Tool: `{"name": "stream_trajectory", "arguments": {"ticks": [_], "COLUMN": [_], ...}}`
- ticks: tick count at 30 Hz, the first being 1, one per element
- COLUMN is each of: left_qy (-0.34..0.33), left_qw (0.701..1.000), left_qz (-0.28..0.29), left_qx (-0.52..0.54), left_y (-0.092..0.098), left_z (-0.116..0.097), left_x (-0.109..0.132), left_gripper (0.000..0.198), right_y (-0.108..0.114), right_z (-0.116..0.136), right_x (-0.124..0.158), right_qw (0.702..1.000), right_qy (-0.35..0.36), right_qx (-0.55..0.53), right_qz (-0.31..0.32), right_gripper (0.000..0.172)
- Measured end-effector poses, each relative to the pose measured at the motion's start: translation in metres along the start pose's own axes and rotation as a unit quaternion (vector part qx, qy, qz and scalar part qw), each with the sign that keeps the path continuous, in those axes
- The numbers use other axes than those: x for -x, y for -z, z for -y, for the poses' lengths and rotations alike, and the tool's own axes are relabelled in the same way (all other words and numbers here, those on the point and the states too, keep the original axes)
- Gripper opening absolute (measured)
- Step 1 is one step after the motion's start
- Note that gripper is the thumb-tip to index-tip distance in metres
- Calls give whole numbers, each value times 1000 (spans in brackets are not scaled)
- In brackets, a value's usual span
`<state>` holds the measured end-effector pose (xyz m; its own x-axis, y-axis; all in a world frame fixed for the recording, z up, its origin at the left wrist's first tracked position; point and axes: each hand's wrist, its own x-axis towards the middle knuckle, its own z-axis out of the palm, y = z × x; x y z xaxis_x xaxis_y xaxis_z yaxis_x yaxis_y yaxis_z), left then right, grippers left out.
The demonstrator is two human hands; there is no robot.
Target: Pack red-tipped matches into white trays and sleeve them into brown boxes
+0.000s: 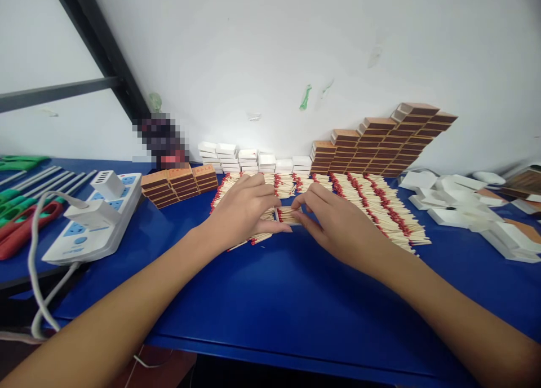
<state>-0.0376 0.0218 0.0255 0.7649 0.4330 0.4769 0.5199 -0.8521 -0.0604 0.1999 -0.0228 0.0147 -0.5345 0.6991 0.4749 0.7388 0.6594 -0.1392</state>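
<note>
A small matchbox tray (278, 215) with red-tipped matches (288, 214) in it sits between my two hands, just over the table's middle. My left hand (245, 208) grips its left side, thumb stretched along the near edge and fingers curled over the far side. At the right end, my right hand (336, 216) has thumb and index finger pinched at the tray; my fingers partly hide what they touch there. Loose matches (380, 204) lie in rows behind and to both sides of my hands, some hidden under my left hand.
Stacked brown matchboxes (376, 145) stand along the wall, with a smaller matchbox stack (180, 184) at left. White trays (253, 161) are piled between them. More white trays (469, 199) lie scattered right. A power strip (97, 224) with cables and scissors (31, 227) are left.
</note>
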Motion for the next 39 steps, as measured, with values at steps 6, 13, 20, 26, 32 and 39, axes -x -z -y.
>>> {"name": "stream_trajectory", "arguments": {"ticks": [6, 13, 20, 26, 32, 39], "left_qy": [2, 12, 62, 61, 57, 56], "left_qw": [1000, 1000, 996, 996, 996, 996], "left_qz": [-10, -20, -46, -38, -40, -39], "left_qx": [6, -17, -39, -50, -58, -58], "left_y": [-4, 2, 12, 12, 12, 12], "left_z": [1, 10, 26, 26, 24, 26], "left_x": [1, 0, 1, 0, 0, 1], "left_gripper": [56, 46, 43, 45, 44, 44], "right_y": [0, -4, -32, -39, -38, -40], "right_z": [-5, 10, 27, 26, 26, 25], "right_x": [0, 1, 1, -3, -5, -4], "right_qw": [1000, 996, 990, 988, 984, 986], "right_qy": [3, 11, 77, 46, 31, 38], "right_qx": [4, -78, -80, -104, -139, -125], "right_qz": [6, -37, 88, 108, 106, 101], "right_gripper": [14, 14, 20, 16, 10, 11]}}
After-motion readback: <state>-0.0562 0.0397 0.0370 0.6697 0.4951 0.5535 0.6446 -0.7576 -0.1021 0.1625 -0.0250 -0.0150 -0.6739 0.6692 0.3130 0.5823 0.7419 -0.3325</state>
